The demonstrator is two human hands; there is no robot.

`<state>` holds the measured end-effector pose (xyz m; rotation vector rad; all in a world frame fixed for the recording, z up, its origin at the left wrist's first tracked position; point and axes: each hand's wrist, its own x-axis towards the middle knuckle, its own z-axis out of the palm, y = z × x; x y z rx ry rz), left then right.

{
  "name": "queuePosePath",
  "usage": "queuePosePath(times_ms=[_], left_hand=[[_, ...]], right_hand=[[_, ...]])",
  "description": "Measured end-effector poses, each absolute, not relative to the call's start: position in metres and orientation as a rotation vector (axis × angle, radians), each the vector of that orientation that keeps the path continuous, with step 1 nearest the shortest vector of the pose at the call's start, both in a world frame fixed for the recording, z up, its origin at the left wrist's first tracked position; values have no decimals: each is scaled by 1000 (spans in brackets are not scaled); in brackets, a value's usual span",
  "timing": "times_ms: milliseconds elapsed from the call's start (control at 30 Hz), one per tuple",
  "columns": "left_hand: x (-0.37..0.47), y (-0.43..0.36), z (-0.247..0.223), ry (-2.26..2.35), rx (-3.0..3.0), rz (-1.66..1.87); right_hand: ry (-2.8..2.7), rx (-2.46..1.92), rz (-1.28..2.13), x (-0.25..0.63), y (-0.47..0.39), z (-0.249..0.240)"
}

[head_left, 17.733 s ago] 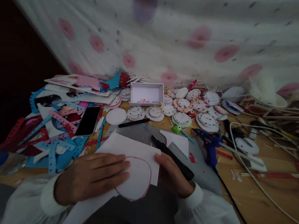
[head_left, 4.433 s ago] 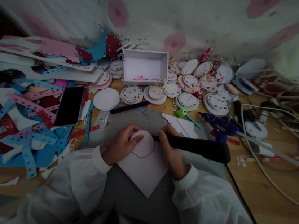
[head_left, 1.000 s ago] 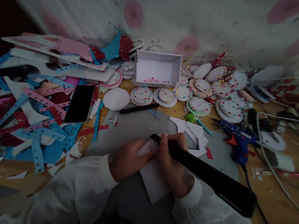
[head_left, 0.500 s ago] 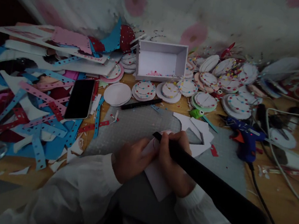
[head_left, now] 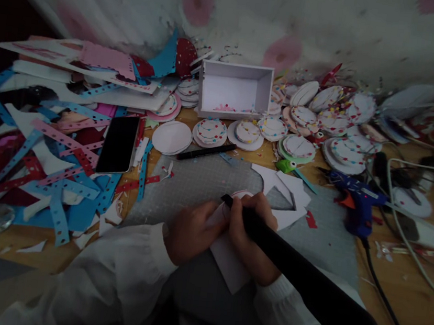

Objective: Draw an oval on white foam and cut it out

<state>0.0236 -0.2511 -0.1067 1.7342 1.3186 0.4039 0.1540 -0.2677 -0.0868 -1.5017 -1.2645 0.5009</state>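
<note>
My right hand (head_left: 252, 240) is closed around a long black craft knife (head_left: 305, 279), its dark slanted tip pointing up and left. The tip sits over a white sheet (head_left: 230, 264) of card or foam, on a curved line; whether it is pressed in cannot be made out. On the sheet's left side my left hand (head_left: 193, 231) grips the edge, fingers close to the tip. Both hands rest over a grey cutting mat (head_left: 194, 181). Just beyond them lies a white offcut (head_left: 300, 194) with a curved cut-out.
Foam strips (head_left: 60, 180) heap at left beside a phone (head_left: 118, 145). A white box (head_left: 233, 114) stands at the back among decorated discs (head_left: 211, 130). A black pen (head_left: 206, 151) lies before them. At right are a blue glue gun (head_left: 354, 200) and cables (head_left: 385, 304).
The knife's rear end has swung slightly left and down, while its tip has barely shifted. Both hands keep their hold, and the whole view has moved a little.
</note>
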Motion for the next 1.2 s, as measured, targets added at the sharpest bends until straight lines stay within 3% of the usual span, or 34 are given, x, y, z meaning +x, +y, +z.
queuePosePath(times_ms=[267, 1200], left_hand=[[16, -237, -107, 1119, 1678, 396], [18, -241, -109, 1160, 1769, 458]], right_hand=[[-1091, -1509, 422, 162, -263, -102], [-1233, -1526, 510, 159, -266, -93]])
